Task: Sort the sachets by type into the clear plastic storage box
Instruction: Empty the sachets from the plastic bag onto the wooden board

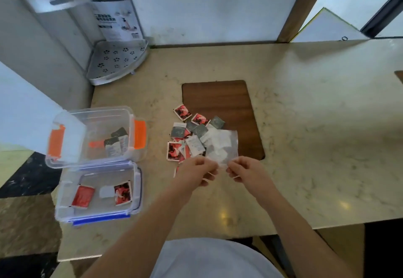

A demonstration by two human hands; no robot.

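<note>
A heap of sachets (192,134), red-and-black ones, grey ones and white ones, lies in the middle of the counter. My left hand (197,170) and my right hand (245,170) both pinch the near edge of a clear plastic bag (222,147) that rests on the heap. At the left stands a clear storage box with orange clips (139,135) holding a few grey sachets (115,142). Nearer me is a clear box with blue clips (137,190) holding two red sachets (84,196) and a white one.
A dark wooden board (220,94) is set into the marble counter (305,125) behind the heap. A white perforated corner shelf (115,62) leans at the back left beside a grey appliance (54,27). The counter's front edge runs just before my body.
</note>
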